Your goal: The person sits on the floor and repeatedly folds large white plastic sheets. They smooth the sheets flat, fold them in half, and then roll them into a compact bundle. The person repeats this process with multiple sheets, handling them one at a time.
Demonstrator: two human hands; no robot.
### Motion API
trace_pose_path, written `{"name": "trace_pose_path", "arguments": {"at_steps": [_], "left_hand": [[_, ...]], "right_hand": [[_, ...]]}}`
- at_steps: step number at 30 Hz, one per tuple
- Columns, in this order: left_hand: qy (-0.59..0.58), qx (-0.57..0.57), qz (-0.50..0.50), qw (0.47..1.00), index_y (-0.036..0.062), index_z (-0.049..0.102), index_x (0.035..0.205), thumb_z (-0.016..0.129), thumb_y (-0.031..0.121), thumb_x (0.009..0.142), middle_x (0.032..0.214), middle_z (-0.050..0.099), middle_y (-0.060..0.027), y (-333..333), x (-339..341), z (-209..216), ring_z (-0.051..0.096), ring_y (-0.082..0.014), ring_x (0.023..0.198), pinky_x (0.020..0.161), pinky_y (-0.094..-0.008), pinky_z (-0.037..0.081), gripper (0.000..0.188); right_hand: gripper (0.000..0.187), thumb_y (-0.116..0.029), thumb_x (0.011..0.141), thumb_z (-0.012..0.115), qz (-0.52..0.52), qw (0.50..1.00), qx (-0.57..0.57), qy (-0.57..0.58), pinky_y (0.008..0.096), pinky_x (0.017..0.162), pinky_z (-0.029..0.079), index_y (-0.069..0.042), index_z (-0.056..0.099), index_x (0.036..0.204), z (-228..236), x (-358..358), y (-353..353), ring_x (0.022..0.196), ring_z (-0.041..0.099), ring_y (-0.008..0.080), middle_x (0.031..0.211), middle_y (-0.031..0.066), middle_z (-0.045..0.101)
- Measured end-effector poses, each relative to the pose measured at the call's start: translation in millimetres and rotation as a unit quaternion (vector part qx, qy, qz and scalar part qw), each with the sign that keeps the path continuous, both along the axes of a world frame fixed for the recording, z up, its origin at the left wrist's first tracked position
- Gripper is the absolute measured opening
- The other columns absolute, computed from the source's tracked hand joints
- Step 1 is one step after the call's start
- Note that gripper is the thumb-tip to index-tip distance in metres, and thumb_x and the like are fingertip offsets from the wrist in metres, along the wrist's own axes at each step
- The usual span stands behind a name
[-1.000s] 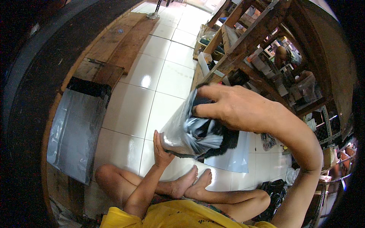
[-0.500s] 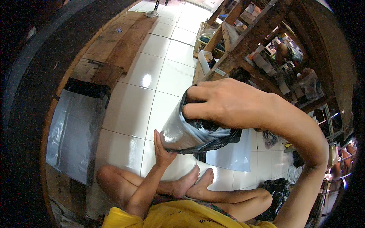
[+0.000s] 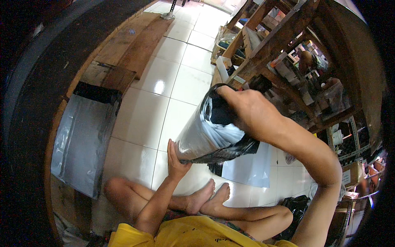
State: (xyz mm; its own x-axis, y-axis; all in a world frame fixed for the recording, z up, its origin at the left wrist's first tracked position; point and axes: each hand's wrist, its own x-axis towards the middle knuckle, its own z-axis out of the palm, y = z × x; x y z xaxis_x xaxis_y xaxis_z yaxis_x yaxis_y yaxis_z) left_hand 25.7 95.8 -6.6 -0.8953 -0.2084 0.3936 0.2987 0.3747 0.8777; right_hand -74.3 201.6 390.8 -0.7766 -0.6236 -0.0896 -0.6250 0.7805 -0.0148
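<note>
A tube-shaped bundle of silvery-clear plastic with a black rim (image 3: 195,138), apparently a plastic bag or several rolled together, is held tilted above the floor in front of me. Its wide opening faces up and to the right, showing a dark inside and crumpled pale folds. My left hand (image 3: 177,161) cups the lower left end, fingers stretched along its side. At the top, my right hand (image 3: 251,109) grips the black rim by the opening; most of its fingers are hidden behind the back of the hand.
Flat clear plastic bags with a black band (image 3: 84,136) lie on wooden boards (image 3: 123,53) at left. A pale sheet (image 3: 249,166) rests on the white tiles beyond my feet. A wooden rack (image 3: 275,37) stands at right, and a black bag (image 3: 294,210) sits by my right knee.
My right hand has drawn its fingers back from inside the opening toward the right side of the rim. The opening now shows wider and darker. My left hand has hardly moved.
</note>
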Motion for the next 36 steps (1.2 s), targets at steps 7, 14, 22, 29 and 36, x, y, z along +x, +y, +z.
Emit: {"name": "trace_pose_path", "arguments": {"at_steps": [7,14,22,29,36], "left_hand": [[-0.011,-0.001,0.006,1.000,-0.0040,0.013,0.156,0.092,0.009,0.058,0.158,0.022,-0.0349,4.1,0.2,0.7,0.027,-0.0510,0.147,0.121,-0.0521,0.030,0.127],[-0.005,0.010,0.005,1.000,-0.0031,0.004,0.157,0.092,0.025,0.067,0.160,0.013,-0.0355,4.8,2.0,-5.1,0.021,-0.0529,0.148,0.122,-0.0572,0.024,0.128],[-0.033,0.005,-0.002,0.999,-0.0047,0.003,0.156,0.091,0.029,0.069,0.159,0.016,-0.0362,7.8,3.8,4.4,0.023,-0.0521,0.147,0.122,-0.0554,0.023,0.129],[-0.017,-0.007,0.011,1.000,-0.0017,0.004,0.157,0.091,0.013,0.063,0.160,0.013,-0.0357,9.9,1.9,1.2,0.019,-0.0527,0.149,0.123,-0.0549,0.023,0.129],[-0.002,-0.014,0.006,1.000,-0.0017,0.006,0.157,0.092,0.013,0.062,0.160,0.015,-0.0344,4.8,2.2,-2.4,0.023,-0.0509,0.148,0.122,-0.0528,0.027,0.128]], "right_hand": [[0.046,0.001,0.083,0.060,0.120,0.993,-0.002,0.021,0.0480,0.076,0.056,-0.008,0.050,0.127,4.6,6.3,-2.1,0.091,0.067,0.0437,0.103,0.0183,0.063],[0.044,-0.002,0.084,0.060,0.237,0.971,0.044,-0.010,0.0468,0.075,0.059,-0.018,0.054,0.124,24.9,7.5,-14.2,0.099,0.066,0.0409,0.110,0.0176,0.057],[0.020,-0.015,0.089,0.058,0.320,0.946,0.056,0.003,0.0449,0.087,0.052,-0.013,0.061,0.108,23.1,-1.3,-15.4,0.104,0.059,0.0336,0.109,0.0113,0.059],[0.019,-0.016,0.091,0.056,0.339,0.938,0.059,0.041,0.0465,0.076,0.056,-0.009,0.056,0.109,10.0,-18.3,-15.6,0.091,0.066,0.0338,0.096,0.0111,0.062],[0.030,0.001,0.080,0.061,0.037,0.999,0.020,0.003,0.0519,0.075,0.054,-0.001,0.050,0.108,5.3,3.5,-3.9,0.088,0.067,0.0471,0.088,0.0250,0.066]]}}
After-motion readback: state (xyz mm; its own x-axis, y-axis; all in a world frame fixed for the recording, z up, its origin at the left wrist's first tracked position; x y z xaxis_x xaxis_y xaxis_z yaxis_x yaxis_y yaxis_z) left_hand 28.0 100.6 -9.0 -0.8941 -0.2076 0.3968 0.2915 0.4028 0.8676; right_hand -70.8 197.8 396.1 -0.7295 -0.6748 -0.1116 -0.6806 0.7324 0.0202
